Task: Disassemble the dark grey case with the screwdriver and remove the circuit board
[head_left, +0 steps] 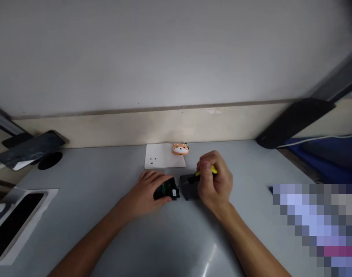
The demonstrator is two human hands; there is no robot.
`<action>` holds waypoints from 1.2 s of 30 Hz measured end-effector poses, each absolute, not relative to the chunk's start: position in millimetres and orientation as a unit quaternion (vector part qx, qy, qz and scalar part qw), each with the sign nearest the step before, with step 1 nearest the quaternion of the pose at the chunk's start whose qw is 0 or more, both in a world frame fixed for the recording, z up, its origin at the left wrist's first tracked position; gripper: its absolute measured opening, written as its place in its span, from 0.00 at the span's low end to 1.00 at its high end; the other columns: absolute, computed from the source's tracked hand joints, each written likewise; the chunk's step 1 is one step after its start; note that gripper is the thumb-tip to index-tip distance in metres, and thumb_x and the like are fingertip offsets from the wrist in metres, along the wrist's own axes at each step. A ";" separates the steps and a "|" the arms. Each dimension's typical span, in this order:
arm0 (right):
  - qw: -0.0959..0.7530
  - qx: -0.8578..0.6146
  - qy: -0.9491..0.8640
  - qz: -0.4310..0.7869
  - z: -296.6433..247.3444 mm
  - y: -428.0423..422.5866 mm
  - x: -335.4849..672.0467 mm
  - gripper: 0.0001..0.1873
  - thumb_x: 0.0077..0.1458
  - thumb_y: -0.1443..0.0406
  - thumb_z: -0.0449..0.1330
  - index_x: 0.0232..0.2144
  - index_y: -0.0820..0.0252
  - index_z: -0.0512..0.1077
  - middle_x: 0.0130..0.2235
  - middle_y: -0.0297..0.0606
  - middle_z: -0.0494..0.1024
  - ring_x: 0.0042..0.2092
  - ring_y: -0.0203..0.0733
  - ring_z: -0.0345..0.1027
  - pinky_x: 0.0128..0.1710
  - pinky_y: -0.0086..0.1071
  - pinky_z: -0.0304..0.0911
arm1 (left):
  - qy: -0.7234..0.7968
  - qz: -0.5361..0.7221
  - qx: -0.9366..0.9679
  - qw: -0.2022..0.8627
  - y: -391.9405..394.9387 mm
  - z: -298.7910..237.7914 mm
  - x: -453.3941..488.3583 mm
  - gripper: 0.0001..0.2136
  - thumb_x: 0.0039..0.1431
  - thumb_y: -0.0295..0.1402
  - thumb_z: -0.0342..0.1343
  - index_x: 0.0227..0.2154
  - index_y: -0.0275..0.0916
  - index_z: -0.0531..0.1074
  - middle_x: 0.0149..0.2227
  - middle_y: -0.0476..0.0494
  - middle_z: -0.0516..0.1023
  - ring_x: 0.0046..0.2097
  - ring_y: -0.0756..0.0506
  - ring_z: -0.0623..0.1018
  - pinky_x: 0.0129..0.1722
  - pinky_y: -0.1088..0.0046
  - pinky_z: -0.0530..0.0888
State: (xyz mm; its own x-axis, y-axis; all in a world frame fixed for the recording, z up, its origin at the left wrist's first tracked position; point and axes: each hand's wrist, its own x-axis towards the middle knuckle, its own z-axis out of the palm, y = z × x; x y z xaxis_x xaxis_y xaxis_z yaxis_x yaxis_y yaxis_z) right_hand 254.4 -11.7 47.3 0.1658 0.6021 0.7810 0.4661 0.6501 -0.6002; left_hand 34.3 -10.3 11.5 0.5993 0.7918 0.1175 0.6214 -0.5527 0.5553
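Note:
My left hand (152, 188) is closed around a small black device with a green circuit board (167, 188), holding it against the grey table. A white label shows on the device's right end. In my right hand (215, 182) is a screwdriver (197, 175) with a yellow and black handle. Its thin shaft points left, and the tip is at or very near the device's right edge; contact is too small to tell. Beneath the right hand lies a flat dark grey piece (190, 190), partly hidden by the fingers.
Behind my hands, a white paper (164, 150) bears several tiny dark bits and an orange animal-face case (180, 149). A phone on a stand (31, 150) stands at left, above a dark tablet-like slab (17, 223). A black post (294, 121) rises at right, near a blurred-out screen (317, 223).

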 end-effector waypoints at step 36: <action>0.571 -0.414 -0.678 0.205 34.2 -22.7 227.0 0.11 0.70 0.66 0.51 0.31 0.56 0.61 0.31 0.32 0.65 0.32 0.35 0.59 0.32 0.33 0.56 | 0.287 0.061 0.922 0.254 -53.4 50.4 39.8 0.14 0.53 0.39 0.69 0.30 0.40 0.69 0.36 0.49 0.74 0.36 0.46 0.75 0.35 0.69 0.68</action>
State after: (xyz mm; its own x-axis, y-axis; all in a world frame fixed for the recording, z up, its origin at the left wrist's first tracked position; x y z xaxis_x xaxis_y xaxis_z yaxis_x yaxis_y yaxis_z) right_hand 227.0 -22.7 34.2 -0.0033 0.7962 0.6051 0.3277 0.5725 -0.7515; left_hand 39.8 -53.4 50.4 0.8280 0.5598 -0.0330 0.4977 -0.7065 0.5032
